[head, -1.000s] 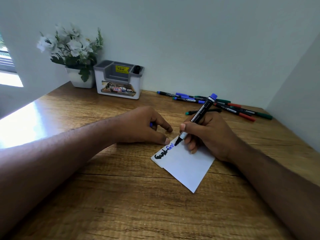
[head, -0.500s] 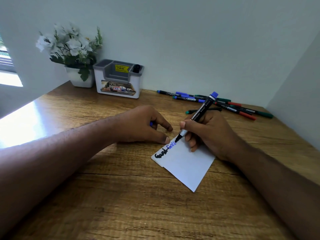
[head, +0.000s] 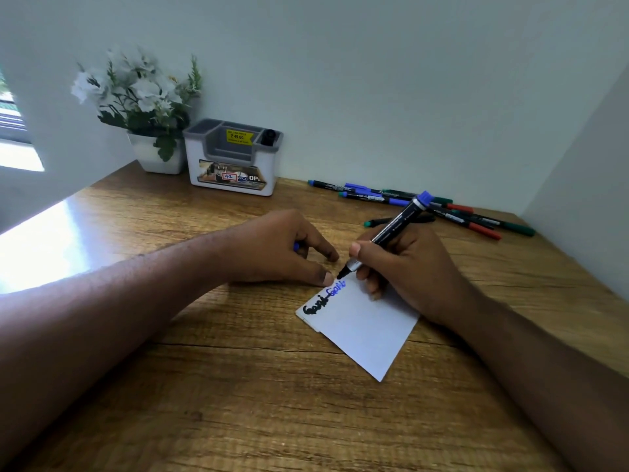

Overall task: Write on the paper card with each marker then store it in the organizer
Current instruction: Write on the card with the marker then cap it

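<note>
On a wooden desk (head: 238, 386), the right hand (head: 408, 267) grips a blue marker (head: 391, 233) whose tip has moved further along the blue scrawl on the paper card (head: 367, 332), the left hand (head: 282, 250) curled around a half-hidden blue cap (head: 296, 247), thumb beside the card, the organizer (head: 235, 165) behind labelled "49.00".

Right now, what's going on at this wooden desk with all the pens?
A person is writing on a white paper card. The right hand grips a black marker with a blue end, its tip at the card's far edge beside blue lettering; black lettering sits beside that. The left hand steadies the card and holds something small and blue. More markers lie by the wall, and one black marker stands in the white-and-grey organizer.
</note>
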{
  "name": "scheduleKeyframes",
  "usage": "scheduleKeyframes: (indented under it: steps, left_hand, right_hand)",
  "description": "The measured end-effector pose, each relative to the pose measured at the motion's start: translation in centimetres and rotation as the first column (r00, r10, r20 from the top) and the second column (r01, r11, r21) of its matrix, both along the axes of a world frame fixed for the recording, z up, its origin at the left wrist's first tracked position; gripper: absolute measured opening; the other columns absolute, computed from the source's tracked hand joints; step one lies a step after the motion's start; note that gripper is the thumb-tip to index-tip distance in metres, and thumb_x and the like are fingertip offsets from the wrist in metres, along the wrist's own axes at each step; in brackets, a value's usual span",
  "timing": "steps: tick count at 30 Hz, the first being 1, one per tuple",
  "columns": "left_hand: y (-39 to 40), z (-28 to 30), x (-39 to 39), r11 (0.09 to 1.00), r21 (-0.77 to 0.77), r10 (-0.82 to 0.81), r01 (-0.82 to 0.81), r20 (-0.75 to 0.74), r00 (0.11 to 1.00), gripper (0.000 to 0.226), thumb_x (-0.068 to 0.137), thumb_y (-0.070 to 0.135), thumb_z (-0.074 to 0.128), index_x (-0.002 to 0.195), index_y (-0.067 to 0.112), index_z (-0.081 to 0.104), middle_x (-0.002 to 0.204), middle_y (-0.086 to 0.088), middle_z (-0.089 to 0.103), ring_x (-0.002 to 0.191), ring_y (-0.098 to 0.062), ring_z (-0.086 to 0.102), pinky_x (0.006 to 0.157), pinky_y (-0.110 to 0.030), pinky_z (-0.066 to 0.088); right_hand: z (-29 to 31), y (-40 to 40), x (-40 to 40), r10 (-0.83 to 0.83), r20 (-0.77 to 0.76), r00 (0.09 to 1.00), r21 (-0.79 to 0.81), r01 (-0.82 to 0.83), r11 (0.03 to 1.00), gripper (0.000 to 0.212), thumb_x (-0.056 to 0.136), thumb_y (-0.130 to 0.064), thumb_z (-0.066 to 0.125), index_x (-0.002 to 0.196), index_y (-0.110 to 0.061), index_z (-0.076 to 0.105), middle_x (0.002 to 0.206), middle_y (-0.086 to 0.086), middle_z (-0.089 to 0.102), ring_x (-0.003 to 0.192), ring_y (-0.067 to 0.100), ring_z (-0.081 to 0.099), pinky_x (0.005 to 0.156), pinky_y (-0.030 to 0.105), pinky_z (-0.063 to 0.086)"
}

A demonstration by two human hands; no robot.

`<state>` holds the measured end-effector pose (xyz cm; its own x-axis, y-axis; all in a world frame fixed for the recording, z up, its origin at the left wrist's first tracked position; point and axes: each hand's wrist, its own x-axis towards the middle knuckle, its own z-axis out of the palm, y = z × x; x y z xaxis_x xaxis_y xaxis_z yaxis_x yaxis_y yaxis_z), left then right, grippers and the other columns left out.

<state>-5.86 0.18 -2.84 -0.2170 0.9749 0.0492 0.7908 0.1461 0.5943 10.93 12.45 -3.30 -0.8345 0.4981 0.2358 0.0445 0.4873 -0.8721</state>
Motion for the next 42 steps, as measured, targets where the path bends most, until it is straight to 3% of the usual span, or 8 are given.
scheduleKeyframes:
  steps: [6,9,13,20,26,31,36,42]
  left_hand:
    - [-0.3,-0.1,0.2,1.0,0.001,-0.002,0.002,0.008,1.0,0.036,0.078,0.042,0.074,0.114,0.04,0.067,0.059,0.01,0.057,0.054,-0.001,0.047,0.057,-0.021,0.038]
    - [-0.6,0.1,0.4,0.986,0.141,0.069,-0.091,0.148,0.987,0.019,0.091,0.03,0.059,0.106,0.034,0.07,0.068,0.02,0.062,0.062,0.005,0.054,0.062,-0.017,0.038]
    - [-0.4,0.3,0.6,0.939,0.244,0.055,-0.241,0.585,0.809,0.028,0.096,0.006,0.041,0.114,0.023,0.055,0.077,-0.002,0.057,0.061,-0.009,0.047,0.052,-0.024,0.036]
    - [-0.2,-0.4,0.5,0.899,0.343,-0.123,-0.273,0.794,0.595,0.056,0.069,0.006,0.074,0.12,0.013,0.053,0.078,-0.009,0.059,0.064,-0.014,0.058,0.053,-0.024,0.045]
    - [-0.1,-0.4,0.6,0.921,0.309,-0.149,-0.238,0.843,0.517,0.056,0.068,0.007,0.071,0.122,0.015,0.058,0.088,-0.022,0.06,0.064,-0.015,0.063,0.051,-0.022,0.047]
    - [-0.2,-0.2,0.7,0.943,0.289,-0.159,-0.163,0.824,0.543,0.06,0.069,0.003,0.069,0.126,0.018,0.057,0.093,-0.016,0.074,0.059,-0.012,0.061,0.049,-0.02,0.046]
    - [-0.4,0.0,1.2,0.943,0.307,-0.188,-0.132,0.814,0.549,0.059,0.069,0.0,0.068,0.124,0.019,0.059,0.076,-0.012,0.069,0.05,-0.01,0.057,0.043,-0.019,0.043]
    - [-0.3,-0.2,1.1,0.944,0.312,-0.213,-0.104,0.822,0.528,0.055,0.073,0.004,0.066,0.125,0.021,0.059,0.064,-0.004,0.067,0.056,-0.013,0.05,0.046,-0.02,0.039]
  right_hand:
    - [0.0,0.1,-0.2,0.028,0.016,0.999,-0.005,-0.028,1.0,0.013,0.088,-0.015,0.066,0.076,-0.011,0.068,0.058,0.006,0.064,0.046,0.016,0.058,0.044,0.028,0.049]
    - [0.0,0.5,-0.2,-0.028,-0.131,0.991,-0.157,0.007,0.988,0.01,0.088,-0.007,0.064,0.082,-0.004,0.071,0.061,0.007,0.067,0.045,0.018,0.055,0.044,0.027,0.046]
    - [0.7,0.7,-0.3,-0.047,-0.276,0.96,-0.176,-0.002,0.984,0.008,0.078,-0.007,0.068,0.085,-0.009,0.07,0.057,0.0,0.063,0.045,0.014,0.051,0.043,0.018,0.037]
    - [0.6,0.7,-0.3,-0.025,-0.261,0.965,-0.178,-0.022,0.984,0.017,0.082,0.001,0.067,0.089,-0.013,0.074,0.055,0.0,0.058,0.048,0.013,0.049,0.043,0.017,0.035]
    - [0.2,0.8,-0.5,0.042,-0.27,0.962,-0.229,-0.107,0.968,0.016,0.08,-0.001,0.071,0.087,-0.014,0.077,0.054,0.0,0.055,0.049,0.014,0.044,0.045,0.023,0.034]
    - [0.6,1.0,-0.5,-0.003,-0.298,0.955,-0.171,-0.05,0.984,0.015,0.072,-0.024,0.078,0.085,-0.016,0.078,0.057,0.009,0.051,0.054,0.025,0.041,0.047,0.027,0.034]
    - [0.5,0.4,-0.4,0.076,-0.262,0.962,-0.145,-0.117,0.982,0.014,0.08,-0.01,0.073,0.09,-0.018,0.077,0.077,0.03,0.06,0.056,0.02,0.045,0.048,0.031,0.037]
    - [0.4,0.7,-0.7,0.04,-0.299,0.953,-0.178,-0.097,0.979,0.01,0.077,-0.005,0.075,0.086,-0.01,0.074,0.06,0.015,0.057,0.048,0.021,0.046,0.044,0.025,0.035]
